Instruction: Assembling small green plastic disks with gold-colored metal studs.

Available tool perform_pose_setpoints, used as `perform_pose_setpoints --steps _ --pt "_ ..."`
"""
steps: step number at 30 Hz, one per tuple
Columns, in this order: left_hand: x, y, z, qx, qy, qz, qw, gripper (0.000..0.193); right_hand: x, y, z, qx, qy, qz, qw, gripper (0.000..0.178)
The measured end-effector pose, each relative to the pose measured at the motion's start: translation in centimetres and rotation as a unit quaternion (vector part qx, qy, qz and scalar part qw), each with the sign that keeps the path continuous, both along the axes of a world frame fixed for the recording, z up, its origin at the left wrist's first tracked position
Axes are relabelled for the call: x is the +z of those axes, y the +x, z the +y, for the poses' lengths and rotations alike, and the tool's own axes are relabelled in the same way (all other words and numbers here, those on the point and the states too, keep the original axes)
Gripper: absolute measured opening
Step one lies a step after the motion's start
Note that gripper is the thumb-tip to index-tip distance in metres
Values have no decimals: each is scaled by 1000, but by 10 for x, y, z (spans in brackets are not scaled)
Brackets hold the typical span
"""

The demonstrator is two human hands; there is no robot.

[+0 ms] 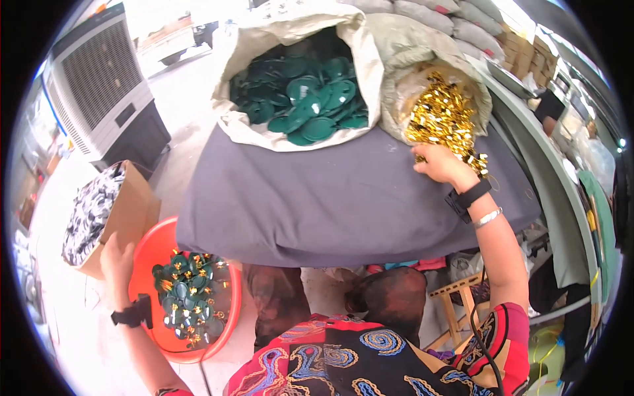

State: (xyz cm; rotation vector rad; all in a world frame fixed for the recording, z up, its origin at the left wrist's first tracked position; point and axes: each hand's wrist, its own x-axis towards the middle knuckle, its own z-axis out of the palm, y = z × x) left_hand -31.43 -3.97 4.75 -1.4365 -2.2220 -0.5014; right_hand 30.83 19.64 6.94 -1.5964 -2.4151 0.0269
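My right hand point(439, 164) is at the near edge of a heap of shiny gold foil pieces point(441, 112), which spill from the mouth of a pale sack point(396, 43). Its fingers are curled, with a bit of gold at the tips. My left hand point(117, 263) is low on the left, beside a cardboard box point(135, 204) and over the rim of a red tub point(236, 300). Its fingers are stretched out and apart, and I see nothing in them. Dark green discs with gold pieces on them point(188, 297) lie in the tub.
A grey cloth-covered table point(317, 198) stands before me. On it, a white sack point(228, 72) is full of plain green discs point(317, 99). Black-and-white pieces point(96, 208) fill the box. An air cooler point(99, 86) stands left, a wooden stool point(456, 290) under the table's right.
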Motion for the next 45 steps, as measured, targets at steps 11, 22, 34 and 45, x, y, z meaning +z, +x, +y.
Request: perform_pose_setpoints --steps 11,22,34,45 --pt "53 234 229 -416 -23 -22 909 32 1 -36 -40 1 68 108 992 27" --pt "34 272 271 -311 -39 -51 948 18 11 -68 -136 73 -25 406 911 27" --pt "21 320 73 -448 -90 -660 596 14 -31 -122 -146 203 -77 570 792 30" --pt "-9 340 63 -551 82 -373 742 13 -26 -113 -152 214 141 291 922 28"
